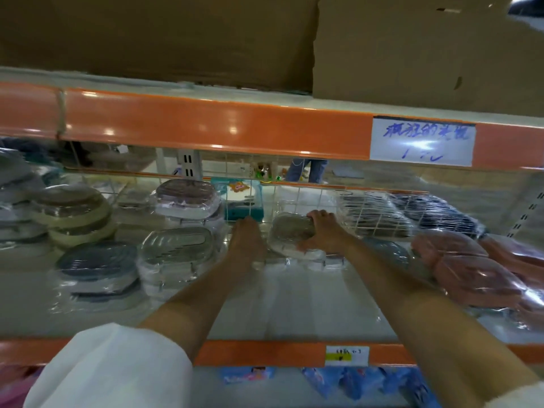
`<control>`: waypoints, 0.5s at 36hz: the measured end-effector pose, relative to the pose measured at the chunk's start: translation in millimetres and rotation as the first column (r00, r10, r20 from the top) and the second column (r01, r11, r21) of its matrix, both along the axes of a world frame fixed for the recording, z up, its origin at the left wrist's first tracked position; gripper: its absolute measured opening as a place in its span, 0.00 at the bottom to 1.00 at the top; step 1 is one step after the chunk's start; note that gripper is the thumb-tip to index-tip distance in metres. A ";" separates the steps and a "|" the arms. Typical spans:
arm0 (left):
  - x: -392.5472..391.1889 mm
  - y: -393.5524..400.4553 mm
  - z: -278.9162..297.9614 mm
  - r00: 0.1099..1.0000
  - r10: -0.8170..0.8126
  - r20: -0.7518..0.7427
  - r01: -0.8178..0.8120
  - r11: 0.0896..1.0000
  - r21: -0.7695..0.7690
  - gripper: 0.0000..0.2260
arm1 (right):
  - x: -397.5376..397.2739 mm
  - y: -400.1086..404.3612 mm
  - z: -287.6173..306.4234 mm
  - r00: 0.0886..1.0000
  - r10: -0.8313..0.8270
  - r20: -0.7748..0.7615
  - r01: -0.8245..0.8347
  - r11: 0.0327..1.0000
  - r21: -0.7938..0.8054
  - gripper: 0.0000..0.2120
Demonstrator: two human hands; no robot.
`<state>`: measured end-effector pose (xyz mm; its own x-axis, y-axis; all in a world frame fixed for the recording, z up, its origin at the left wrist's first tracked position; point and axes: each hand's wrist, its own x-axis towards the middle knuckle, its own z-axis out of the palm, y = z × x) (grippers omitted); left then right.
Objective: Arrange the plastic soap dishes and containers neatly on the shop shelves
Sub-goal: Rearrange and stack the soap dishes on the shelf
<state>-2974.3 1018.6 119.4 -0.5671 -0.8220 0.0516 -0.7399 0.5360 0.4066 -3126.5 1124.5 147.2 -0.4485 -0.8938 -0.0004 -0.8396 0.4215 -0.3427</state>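
Both my arms reach deep into the white shelf (pixel 294 304). My right hand (pixel 325 231) grips a wrapped grey-and-white soap dish (pixel 290 235), fingers curled over its far edge and thumb under its near side; it sits on top of other wrapped dishes. My left hand (pixel 247 241) lies flat just left of that dish, fingers straight and pointing at the wire back grid. To the left stand stacks of wrapped dishes: clear-grey ones (pixel 176 245), dark blue ones (pixel 98 260), cream ones (pixel 73 213) and a brown-topped stack (pixel 187 198). Pink dishes (pixel 459 260) lie at the right.
An orange shelf edge (pixel 206 125) with a handwritten label (pixel 422 141) hangs overhead, cardboard boxes (pixel 412 48) on top. Dark wrapped items (pixel 412 213) lie at the back right. A teal box (pixel 243 201) sits behind the grid. The lower orange rail (pixel 259 353) carries a price tag.
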 end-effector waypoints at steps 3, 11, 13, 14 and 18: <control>4.6 -1.8 9.8 1.000 0.010 -0.016 -0.010 1.000 0.017 0.22 | 9.9 -18.4 -3.9 0.999 0.034 -0.006 -0.034 0.999 0.003 0.39; 32.7 2.8 11.1 0.997 -0.072 -0.030 0.070 0.995 -0.072 0.19 | 31.6 -47.5 -26.3 0.989 0.142 0.047 -0.139 0.989 -0.058 0.21; 34.8 8.4 11.4 0.999 -0.050 0.010 0.050 0.994 -0.100 0.18 | 30.9 -46.4 -24.7 0.985 0.165 0.043 -0.163 0.986 -0.043 0.19; 35.7 13.6 13.5 0.999 -0.052 0.011 0.053 0.993 -0.106 0.18 | 29.5 -44.9 -23.1 0.984 0.176 0.039 -0.175 0.984 -0.038 0.19; 23.9 22.3 16.3 0.991 -0.131 0.009 0.132 0.988 -0.081 0.20 | 19.1 -30.0 -15.4 0.985 0.172 0.020 -0.171 0.984 -0.048 0.24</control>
